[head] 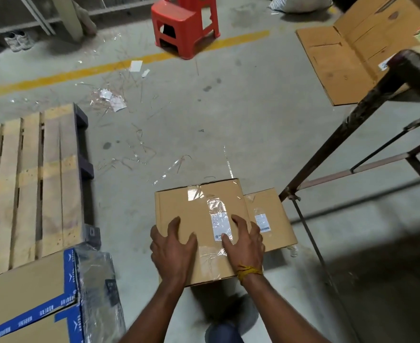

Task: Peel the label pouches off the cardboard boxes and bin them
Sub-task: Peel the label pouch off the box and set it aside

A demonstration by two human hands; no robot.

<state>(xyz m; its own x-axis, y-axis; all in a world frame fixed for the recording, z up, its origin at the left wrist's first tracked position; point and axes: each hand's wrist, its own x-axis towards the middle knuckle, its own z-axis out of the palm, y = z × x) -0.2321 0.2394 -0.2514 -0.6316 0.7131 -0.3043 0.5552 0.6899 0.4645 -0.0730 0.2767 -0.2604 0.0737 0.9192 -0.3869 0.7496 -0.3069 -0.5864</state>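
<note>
My right hand [244,240], fingers spread and pinching nothing, rests on the near end of the long clear plastic label pouch [220,220] running toward 12 o'clock on the brown cardboard box [179,206], while my spread left hand [173,246] presses the box at 9 o'clock.

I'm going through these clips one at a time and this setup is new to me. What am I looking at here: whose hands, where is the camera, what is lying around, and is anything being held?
There is no machine: a person works bare-handed, and the single camera sits on their head, looking down. The left hand lies flat on a cardboard box on the concrete floor. The right hand rests at the box's clear label pouch, fingers spread; nothing is lifted. A second box with its own label lies just behind it on the right. Around them: a wooden pallet, a red plastic stool, tape scraps and a metal table frame.
</note>
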